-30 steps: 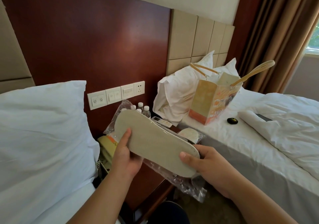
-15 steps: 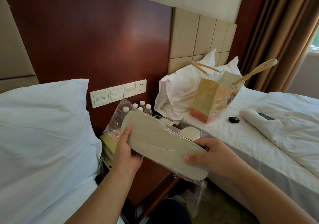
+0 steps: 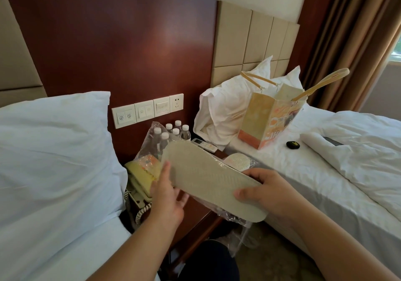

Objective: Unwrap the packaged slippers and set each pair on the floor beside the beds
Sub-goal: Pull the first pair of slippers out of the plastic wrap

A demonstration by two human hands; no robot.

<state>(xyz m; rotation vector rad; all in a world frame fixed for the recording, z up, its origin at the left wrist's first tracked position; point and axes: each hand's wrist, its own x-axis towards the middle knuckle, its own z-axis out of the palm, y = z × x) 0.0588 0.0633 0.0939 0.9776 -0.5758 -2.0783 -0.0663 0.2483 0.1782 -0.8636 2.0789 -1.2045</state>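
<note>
A flat beige slipper pair, sole up, is held above the bedside table between the two beds. My right hand grips its near end, thumb on the sole. My left hand touches the far left edge with the thumb on top and the fingers relaxed underneath. Clear plastic wrapping hangs crumpled beneath the slipper. A second packaged slipper pair lies on the table behind it.
The dark wooden bedside table carries several water bottles, a yellow telephone and a remote. A white pillow lies on the left bed. A paper bag stands on the right bed. Carpet shows below.
The slipper has slid further out of the plastic toward the right. My left hand has loosened, its fingers now spread under the slipper's edge. The camera has tilted slightly.
</note>
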